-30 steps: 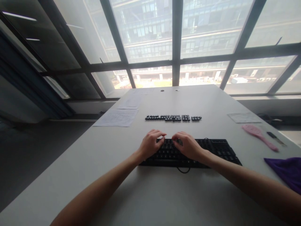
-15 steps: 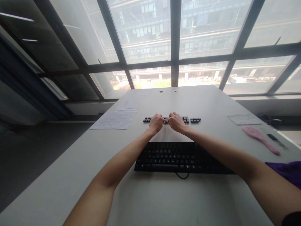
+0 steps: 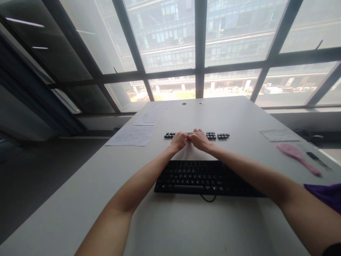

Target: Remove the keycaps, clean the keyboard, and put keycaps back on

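Both hands meet over a row of loose black keycaps [image 3: 211, 135] on the white table, beyond the keyboard. My left hand [image 3: 180, 140] is closed, its fingertips close against those of the other hand. Curled in the same way, my right hand [image 3: 198, 138] covers the middle of the row. Whatever the fingers pinch is too small or too hidden to make out. Below my forearms lies a black keyboard [image 3: 191, 177], its upper part dark and without visible keycaps, its right end partly behind my right arm. A black cable [image 3: 208, 200] loops out at its near edge.
Printed sheets of paper [image 3: 133, 136] lie on the left of the white table [image 3: 170, 220]. To the right are a flat clear bag [image 3: 279, 135], a pink hairbrush [image 3: 298, 158], a small dark-handled tool [image 3: 318, 160] and purple cloth [image 3: 325, 195]. Windows stand behind the far edge.
My hands have drawn closer together over the keycaps, covering more of the row's middle. The whole view has shifted slightly. The keyboard still lies in the same place on the table.
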Demonstrator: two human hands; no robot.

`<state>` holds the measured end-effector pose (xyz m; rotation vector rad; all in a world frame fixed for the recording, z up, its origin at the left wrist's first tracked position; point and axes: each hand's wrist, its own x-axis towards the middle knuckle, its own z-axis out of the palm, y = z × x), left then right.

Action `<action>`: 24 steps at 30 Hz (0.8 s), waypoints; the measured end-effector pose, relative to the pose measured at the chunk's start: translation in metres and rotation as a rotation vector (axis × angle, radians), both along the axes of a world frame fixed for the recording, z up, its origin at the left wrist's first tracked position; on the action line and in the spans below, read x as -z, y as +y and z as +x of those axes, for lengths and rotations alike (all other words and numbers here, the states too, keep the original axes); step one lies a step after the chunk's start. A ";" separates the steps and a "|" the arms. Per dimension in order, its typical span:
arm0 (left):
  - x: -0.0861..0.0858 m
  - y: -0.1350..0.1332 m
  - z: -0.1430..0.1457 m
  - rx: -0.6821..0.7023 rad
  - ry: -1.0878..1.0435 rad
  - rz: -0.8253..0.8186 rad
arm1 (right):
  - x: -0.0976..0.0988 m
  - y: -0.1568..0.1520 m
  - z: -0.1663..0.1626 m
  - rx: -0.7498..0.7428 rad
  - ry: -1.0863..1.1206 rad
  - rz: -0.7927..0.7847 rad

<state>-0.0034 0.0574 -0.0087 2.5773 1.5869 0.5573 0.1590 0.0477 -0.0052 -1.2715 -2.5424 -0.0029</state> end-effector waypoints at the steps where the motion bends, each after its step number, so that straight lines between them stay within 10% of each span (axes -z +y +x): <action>1: -0.002 -0.002 0.000 0.001 -0.014 -0.009 | -0.001 -0.002 0.000 0.005 0.015 -0.004; 15: -0.028 -0.140 0.001 0.180 -0.399 -0.349 | -0.007 -0.137 0.058 0.074 0.664 -0.337; 24: -0.018 -0.149 0.002 0.217 -0.481 -0.413 | 0.012 -0.155 0.058 0.024 0.699 -0.391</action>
